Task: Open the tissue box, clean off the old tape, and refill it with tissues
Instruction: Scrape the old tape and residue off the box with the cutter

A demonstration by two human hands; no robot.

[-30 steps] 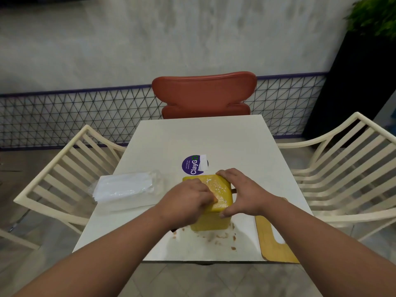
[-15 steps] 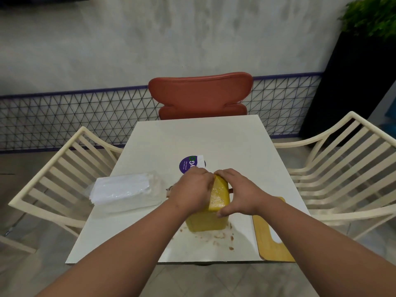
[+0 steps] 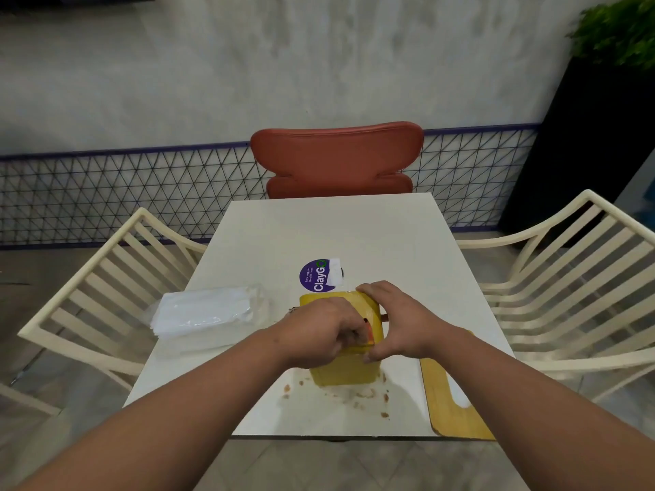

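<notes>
Tissue box on desk, rolled back flatter since half a second ago | right hand grips it | left hand pinching old tape, so still mid-cleanup, refill pack waiting.

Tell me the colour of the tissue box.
Yellow: the box shows best in the head view, between both hands.
</notes>
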